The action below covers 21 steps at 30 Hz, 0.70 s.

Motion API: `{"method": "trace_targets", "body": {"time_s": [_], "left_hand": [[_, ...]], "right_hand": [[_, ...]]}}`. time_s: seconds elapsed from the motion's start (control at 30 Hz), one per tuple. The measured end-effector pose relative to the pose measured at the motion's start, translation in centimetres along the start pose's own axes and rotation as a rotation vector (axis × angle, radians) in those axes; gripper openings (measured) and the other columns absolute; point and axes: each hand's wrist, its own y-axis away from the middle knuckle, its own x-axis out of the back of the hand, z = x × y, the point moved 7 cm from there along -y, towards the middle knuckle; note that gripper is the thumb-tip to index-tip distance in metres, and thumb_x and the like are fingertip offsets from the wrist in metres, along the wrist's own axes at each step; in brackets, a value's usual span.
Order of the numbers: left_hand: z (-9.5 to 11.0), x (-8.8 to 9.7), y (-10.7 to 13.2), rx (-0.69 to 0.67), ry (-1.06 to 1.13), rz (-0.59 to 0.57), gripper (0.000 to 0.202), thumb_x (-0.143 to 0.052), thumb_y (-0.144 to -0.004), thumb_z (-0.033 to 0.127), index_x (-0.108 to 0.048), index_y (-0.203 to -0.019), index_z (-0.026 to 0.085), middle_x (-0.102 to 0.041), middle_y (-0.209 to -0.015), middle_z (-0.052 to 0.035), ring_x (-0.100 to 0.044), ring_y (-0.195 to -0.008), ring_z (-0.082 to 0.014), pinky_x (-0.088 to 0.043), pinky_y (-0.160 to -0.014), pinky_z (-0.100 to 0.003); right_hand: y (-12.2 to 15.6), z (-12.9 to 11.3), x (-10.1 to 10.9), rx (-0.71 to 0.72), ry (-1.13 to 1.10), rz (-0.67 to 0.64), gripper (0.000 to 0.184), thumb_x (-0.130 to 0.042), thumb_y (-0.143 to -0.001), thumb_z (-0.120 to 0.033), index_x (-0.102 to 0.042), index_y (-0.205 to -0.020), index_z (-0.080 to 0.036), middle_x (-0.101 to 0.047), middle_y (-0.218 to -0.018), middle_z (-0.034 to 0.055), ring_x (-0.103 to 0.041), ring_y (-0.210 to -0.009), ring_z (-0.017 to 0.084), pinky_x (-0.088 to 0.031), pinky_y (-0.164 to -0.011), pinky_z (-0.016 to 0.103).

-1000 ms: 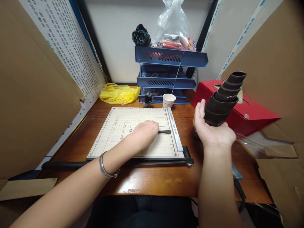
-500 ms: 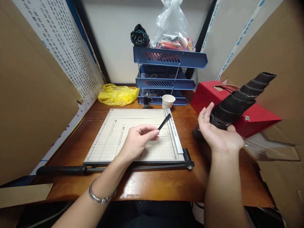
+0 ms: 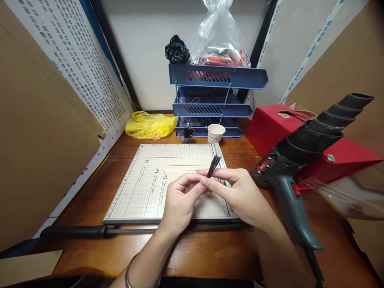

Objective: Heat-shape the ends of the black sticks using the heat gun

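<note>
A small bundle of thin black strands (image 3: 213, 166) stands up from between my fingertips, leaning slightly right. My left hand (image 3: 181, 199) pinches its lower end, and my right hand (image 3: 232, 192) closes on the same spot from the other side. The strands' bottom ends are hidden by my fingers. Both hands are above the cream paper cutter (image 3: 132, 188), whose surface carries a printed grid. Its black handle (image 3: 75, 231) lies along the front edge.
A heat gun (image 3: 297, 200) with a stepped black nozzle lies at right, before a red box (image 3: 270, 120). Behind the cutter stand a paper cup (image 3: 216, 134), a small cup of black strands (image 3: 188, 133), blue trays (image 3: 219, 76) and a yellow bag (image 3: 150, 126).
My right hand has left the heat gun's side and come to the black strands, closing on them beside my left. The view has shifted slightly.
</note>
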Motion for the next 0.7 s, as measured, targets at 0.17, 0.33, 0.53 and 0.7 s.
{"method": "trace_targets", "body": {"time_s": [0.17,0.33,0.53,0.7], "left_hand": [[0.2,0.7,0.3,-0.068,-0.063,0.041,0.011,-0.086,-0.083,0.027,-0.08,-0.082,0.019,-0.08,-0.082,-0.0028,-0.076,-0.076,-0.0152,-0.063,-0.073,-0.023],[0.5,1.3,1.1,-0.148,-0.149,0.028,0.009,-0.077,-0.092,0.019,-0.079,-0.1,0.025,-0.077,-0.105,-0.0029,-0.073,-0.102,-0.0159,-0.061,-0.09,-0.025],[2.6,1.8,2.2,-0.447,-0.283,0.002,0.024,-0.077,-0.092,0.016,-0.077,-0.113,0.028,-0.066,-0.105,-0.0033,-0.065,-0.098,-0.0164,-0.056,-0.088,-0.029],[4.1,1.1,2.7,-0.61,-0.367,-0.058,0.018,-0.079,-0.09,0.014,-0.08,-0.104,0.025,-0.068,-0.092,-0.0043,-0.064,-0.088,-0.0184,-0.053,-0.08,-0.033]], "right_hand": [[-0.9,-1.3,0.1,0.124,0.088,-0.092,0.016,-0.074,-0.091,-0.03,-0.084,-0.103,-0.023,-0.081,-0.107,0.006,-0.076,-0.101,0.023,-0.059,-0.098,0.035],[-0.6,-2.1,-0.3,0.372,0.239,-0.053,0.019,-0.065,-0.097,-0.023,-0.082,-0.09,-0.021,-0.081,-0.093,0.0048,-0.077,-0.087,0.02,-0.062,-0.084,0.03],[0.3,-2.1,-1.1,0.621,0.363,-0.073,0.018,-0.06,-0.098,-0.013,-0.076,-0.092,-0.018,-0.079,-0.086,0.0048,-0.076,-0.083,0.018,-0.06,-0.078,0.028],[0.8,-2.1,-1.4,0.67,0.384,-0.101,0.022,-0.056,-0.098,-0.01,-0.076,-0.093,-0.018,-0.076,-0.083,0.0047,-0.074,-0.079,0.016,-0.058,-0.072,0.026]]}}
